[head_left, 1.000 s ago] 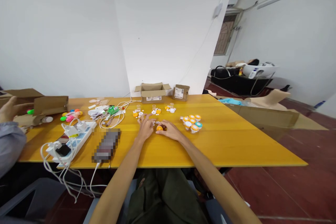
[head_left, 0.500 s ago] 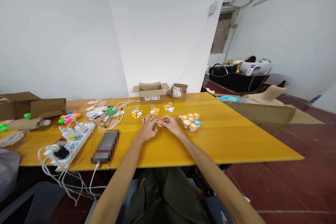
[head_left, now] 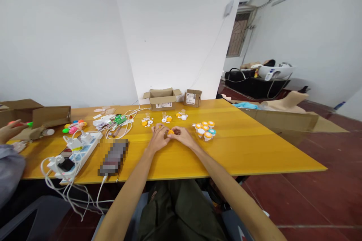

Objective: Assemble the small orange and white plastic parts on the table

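Between my two hands, just above the table, is a small orange round plastic piece (head_left: 171, 132). My right hand (head_left: 183, 136) pinches it from the right with thumb and fingers. From the left, my left hand (head_left: 158, 139) closes on the same piece with bent fingers, which partly hide it. Beyond the hands lie little groups of orange and white plastic parts, each with a small clear cup: a left group (head_left: 147, 122), a middle group (head_left: 167, 119) and a right group (head_left: 182, 116). Several small clear cups with orange, white and teal lids (head_left: 206, 130) stand close together right of my right hand.
An open cardboard box (head_left: 162, 102) and a smaller carton (head_left: 193, 98) stand by the wall. Leftward are a phone (head_left: 114, 158), a power strip (head_left: 82, 154) with cables and a green circuit board (head_left: 120, 119). Another person's hand (head_left: 13, 131) is at far left.
The orange piece has turned and now shows its flat orange face. My left thumb has come in against it. Another person's hand and sleeve have entered at the far left.
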Motion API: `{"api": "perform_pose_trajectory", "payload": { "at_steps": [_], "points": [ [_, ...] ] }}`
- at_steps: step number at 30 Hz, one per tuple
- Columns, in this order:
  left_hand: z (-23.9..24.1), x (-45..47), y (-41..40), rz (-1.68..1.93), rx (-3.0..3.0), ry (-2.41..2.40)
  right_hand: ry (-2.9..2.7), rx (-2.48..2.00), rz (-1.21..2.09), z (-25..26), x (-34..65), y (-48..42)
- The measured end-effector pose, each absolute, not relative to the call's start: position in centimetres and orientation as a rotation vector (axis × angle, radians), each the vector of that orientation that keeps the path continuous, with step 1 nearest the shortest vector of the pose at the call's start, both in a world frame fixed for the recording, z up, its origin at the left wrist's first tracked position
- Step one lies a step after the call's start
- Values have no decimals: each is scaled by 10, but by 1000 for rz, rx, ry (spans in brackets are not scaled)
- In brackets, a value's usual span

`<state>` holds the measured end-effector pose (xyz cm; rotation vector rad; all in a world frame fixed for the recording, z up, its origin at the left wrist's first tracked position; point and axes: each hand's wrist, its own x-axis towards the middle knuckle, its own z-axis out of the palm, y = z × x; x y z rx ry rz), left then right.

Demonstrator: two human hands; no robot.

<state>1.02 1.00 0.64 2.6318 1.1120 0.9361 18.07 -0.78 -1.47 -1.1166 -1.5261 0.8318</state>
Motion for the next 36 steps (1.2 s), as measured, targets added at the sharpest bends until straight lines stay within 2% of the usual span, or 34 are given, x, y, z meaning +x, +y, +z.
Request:
{"api": "perform_pose_trajectory", "payload": {
  "at_steps": [8,36],
  "points": [
    [6,11,9,922,2611,1157,-1621,-1178,713,-20,183,-6],
    [3,11,13,927,2569,1198,-1606,-1156,710,-18,184,-6]
  ]
}}
